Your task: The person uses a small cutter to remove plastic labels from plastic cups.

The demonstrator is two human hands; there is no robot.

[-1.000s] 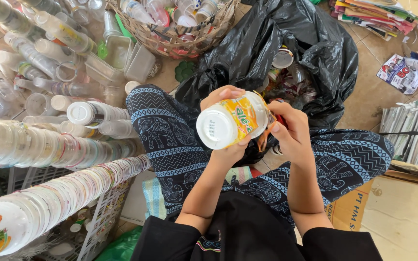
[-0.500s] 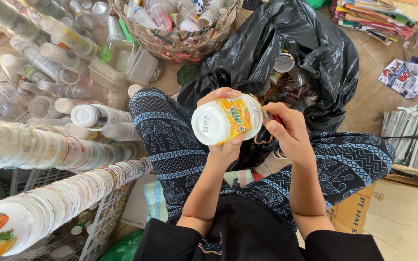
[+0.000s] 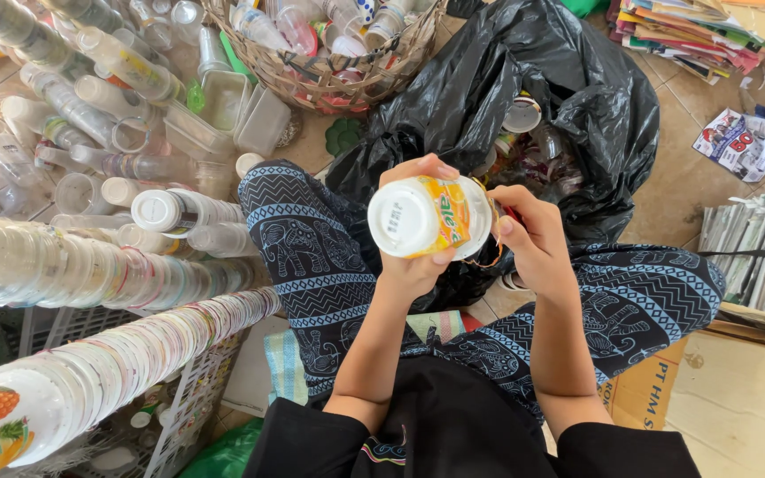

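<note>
The white plastic cup (image 3: 429,218) with its yellow-orange label lies sideways, base toward the camera; the left hand (image 3: 418,257) grips it; the right hand (image 3: 529,235) seems to pinch its rim.

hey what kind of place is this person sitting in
Probably a small recycling sorting spot on a tiled floor. Long nested stacks of plastic cups, a wicker basket of used cups, a black rubbish bag and bundled paper surround the person.

Tan tiled floor (image 3: 679,190) in daylight — wicker basket (image 3: 312,84), white wire crate (image 3: 192,403), paper stacks (image 3: 754,257) around.
</note>
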